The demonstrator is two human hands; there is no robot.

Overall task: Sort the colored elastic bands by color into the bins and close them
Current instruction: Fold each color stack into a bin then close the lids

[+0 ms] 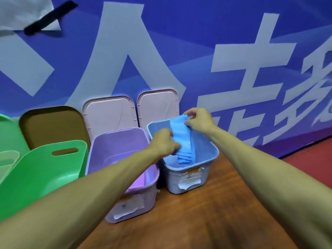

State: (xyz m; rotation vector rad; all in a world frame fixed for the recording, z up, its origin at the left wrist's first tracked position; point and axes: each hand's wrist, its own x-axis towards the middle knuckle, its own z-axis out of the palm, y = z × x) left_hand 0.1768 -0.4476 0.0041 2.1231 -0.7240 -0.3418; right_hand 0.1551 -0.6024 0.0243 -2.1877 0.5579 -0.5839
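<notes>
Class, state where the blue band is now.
Head view, right of centre: the blue band hangs into the blue bin, held by the left hand and right hand, beside the purple bin.

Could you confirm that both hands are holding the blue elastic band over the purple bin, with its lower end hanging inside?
Not quite: it is the blue bin, not the purple bin beside it. The head view shows the left hand and the right hand holding the blue elastic band over the blue bin, with its lower end hanging inside.
</notes>
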